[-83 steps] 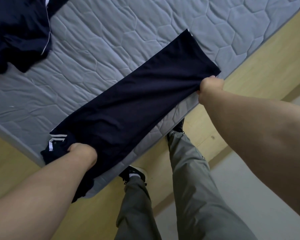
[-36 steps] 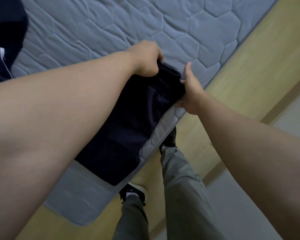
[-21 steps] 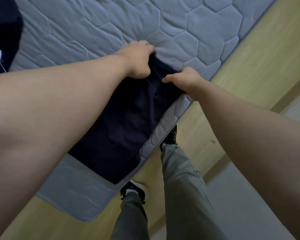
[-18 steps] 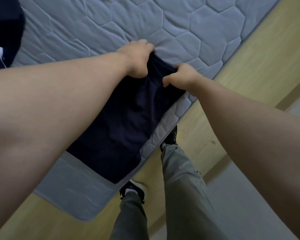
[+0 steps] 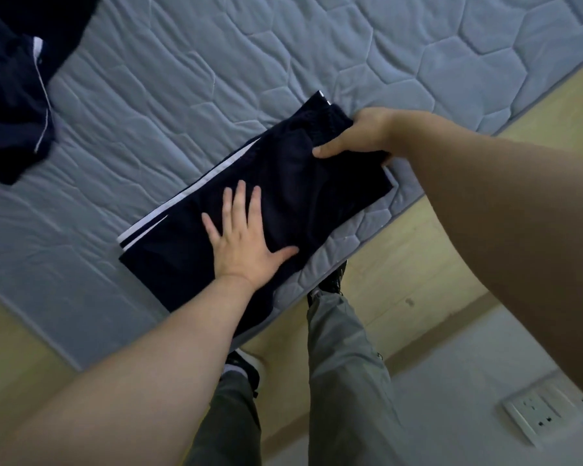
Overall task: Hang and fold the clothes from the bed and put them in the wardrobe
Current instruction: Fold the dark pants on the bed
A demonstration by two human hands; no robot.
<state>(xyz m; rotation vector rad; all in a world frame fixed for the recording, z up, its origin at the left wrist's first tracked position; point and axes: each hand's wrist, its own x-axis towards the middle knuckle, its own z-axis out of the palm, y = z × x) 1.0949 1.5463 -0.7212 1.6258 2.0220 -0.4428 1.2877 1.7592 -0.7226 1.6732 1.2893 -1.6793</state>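
Folded dark navy trousers with white side stripes [image 5: 283, 183] lie near the edge of the grey quilted mattress [image 5: 189, 79]. My left hand [image 5: 244, 237] lies flat on the folded cloth with its fingers spread and straight. My right hand [image 5: 360, 136] grips the far right end of the fold, thumb on top and fingers tucked under the edge. A second dark navy garment with white piping [image 5: 14, 95] lies crumpled at the upper left of the mattress.
The wooden bed frame [image 5: 401, 264] runs along the mattress edge. My legs in grey trousers [image 5: 344, 381] and dark shoes stand on the grey floor. A white socket panel [image 5: 539, 412] shows at the lower right.
The trousers went from a long strip to a folded half. My left hand let go of the fold's end and now lies flat on the middle; my right hand still grips the end.
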